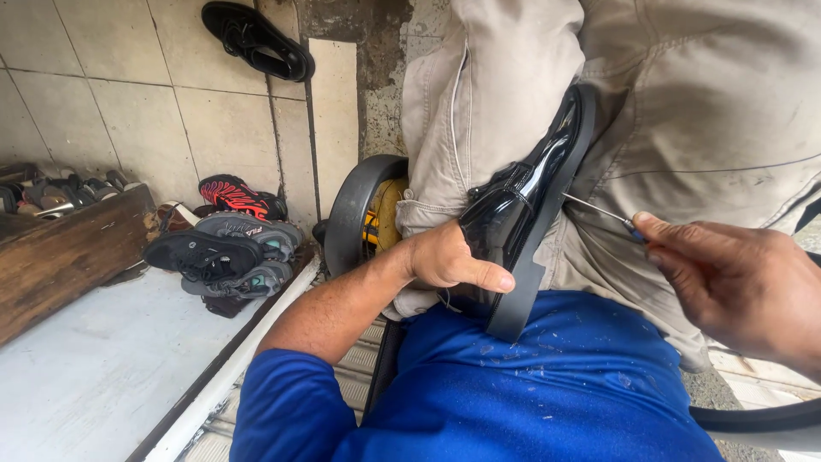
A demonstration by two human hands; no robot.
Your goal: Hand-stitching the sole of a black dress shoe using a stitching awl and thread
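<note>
1. Beige trousers [684, 128] fill the upper right; the person's legs press together there.
2. A blue shirt [530, 393] covers the lower middle, flecked with pale shavings.
3. A pale tabletop [94, 376] lies at lower left, with a worn wooden plank [60, 257] along its far edge.
4. A glossy black shoe [522, 205] stands nearly upright, toe down, wedged between the trousers and the blue shirt, its dark sole edge turned towards the right.
5. A black wheel [352, 214] with a yellow hub sits just left of the shoe, partly hidden behind the trousers.
6. A pile of sneakers [227, 252] rests on the far end of the tabletop, a red and black one behind the grey ones.
7. A black sandal [256, 38] hangs on the tiled wall above.
8. The right hand [735, 287] has its fingers closed around a thin metal tool [599, 211], whose tip points at the sole edge; whether it touches I cannot tell.
9. The left hand [449, 257] grips the shoe's upper, thumb stretched across the glossy leather, the other fingers hidden behind it.
</note>
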